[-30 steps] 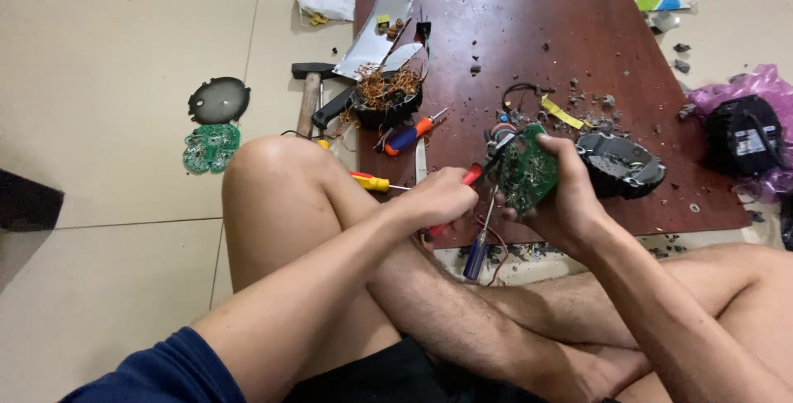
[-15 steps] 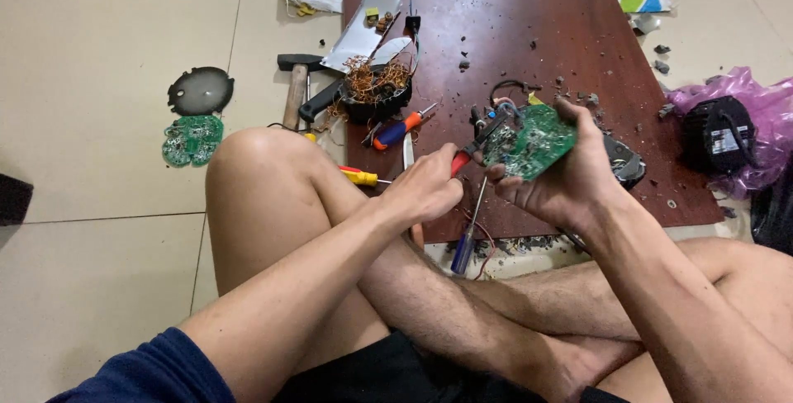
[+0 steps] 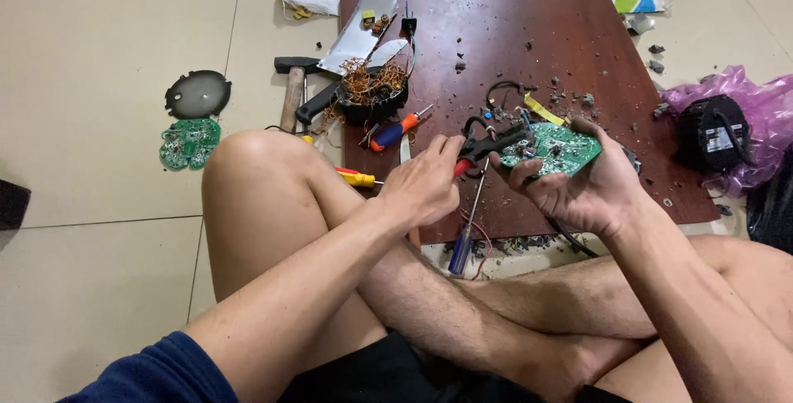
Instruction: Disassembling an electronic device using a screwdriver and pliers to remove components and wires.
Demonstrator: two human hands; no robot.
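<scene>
I sit cross-legged on a tiled floor in front of a dark red board. My right hand cradles a green circuit board, tilted up toward me. My left hand grips pliers with red and black handles, and their black jaws rest against the left edge of the circuit board. A long screwdriver with a blue handle lies below my hands at the board's near edge. A yellow-handled screwdriver lies just left of my left hand.
On the board's left part stands a black coil with copper wire, beside an orange and blue screwdriver and a silver metal sheet. A hammer, a black disc and a second green circuit board lie on the floor at left. A black device on purple plastic sits at right.
My right hand has tipped the circuit board flatter and lifted it slightly. My left hand has brought the pliers' jaws up to the board's left edge. The view has shifted a little.
</scene>
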